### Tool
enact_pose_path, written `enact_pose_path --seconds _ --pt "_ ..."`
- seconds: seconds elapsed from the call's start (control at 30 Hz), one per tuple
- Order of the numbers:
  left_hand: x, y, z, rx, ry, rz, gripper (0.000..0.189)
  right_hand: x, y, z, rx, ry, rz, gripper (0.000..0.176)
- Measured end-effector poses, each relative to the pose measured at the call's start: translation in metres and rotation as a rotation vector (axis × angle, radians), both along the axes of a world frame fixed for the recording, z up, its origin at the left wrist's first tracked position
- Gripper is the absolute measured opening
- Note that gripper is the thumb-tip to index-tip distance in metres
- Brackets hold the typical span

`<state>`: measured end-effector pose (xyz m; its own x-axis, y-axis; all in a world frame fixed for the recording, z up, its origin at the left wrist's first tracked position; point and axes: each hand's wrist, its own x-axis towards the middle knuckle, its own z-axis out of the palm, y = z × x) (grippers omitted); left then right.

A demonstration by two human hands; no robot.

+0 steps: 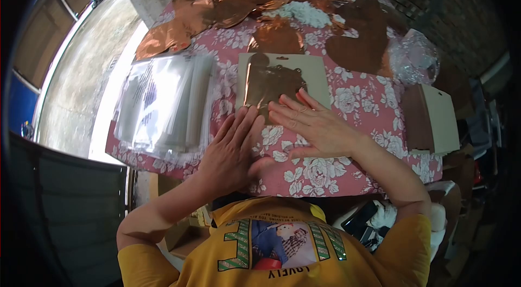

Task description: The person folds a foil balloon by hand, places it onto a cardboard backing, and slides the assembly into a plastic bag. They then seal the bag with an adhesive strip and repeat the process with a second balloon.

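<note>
A beige card [319, 71] with a hang slot lies on the table in front of me, and a flattened copper-coloured foil piece, probably a foil balloon [271, 83], rests on it. My left hand [230, 148] is at the card's lower left corner, fingers stretched out, their tips at the foil's lower left edge. My right hand [317, 127] lies flat with spread fingers over the lower right part of the card and foil, covering that corner. Both hands are open. Just beyond the card's top edge lies another copper foil piece [277, 40].
Clear plastic bags [157, 102] are stacked at the left on the flowered tablecloth [350, 100]. Card stock [434, 119] stands at the right edge, below crumpled clear plastic [415, 59]. Copper foil sheets [228, 2] and a white shredded heap [304, 14] lie at the back.
</note>
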<state>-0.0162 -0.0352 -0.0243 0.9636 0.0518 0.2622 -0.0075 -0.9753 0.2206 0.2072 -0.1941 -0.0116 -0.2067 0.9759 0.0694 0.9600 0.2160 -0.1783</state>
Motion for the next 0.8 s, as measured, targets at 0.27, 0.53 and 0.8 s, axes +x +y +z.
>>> enact_pose_path --seconds 0.27,0.53,0.8 --pt "0.001 -0.003 0.004 -0.015 -0.011 -0.011 0.078 0.030 -0.036 -0.001 0.107 0.042 -0.342 0.076" --pt "-0.001 -0.005 0.002 -0.033 -0.042 -0.008 0.081 0.020 -0.005 -0.016 0.354 0.138 -0.795 0.056" --pt "0.000 -0.005 0.003 -0.027 -0.057 -0.016 0.080 0.043 0.017 -0.015 0.445 1.036 -1.002 0.033"
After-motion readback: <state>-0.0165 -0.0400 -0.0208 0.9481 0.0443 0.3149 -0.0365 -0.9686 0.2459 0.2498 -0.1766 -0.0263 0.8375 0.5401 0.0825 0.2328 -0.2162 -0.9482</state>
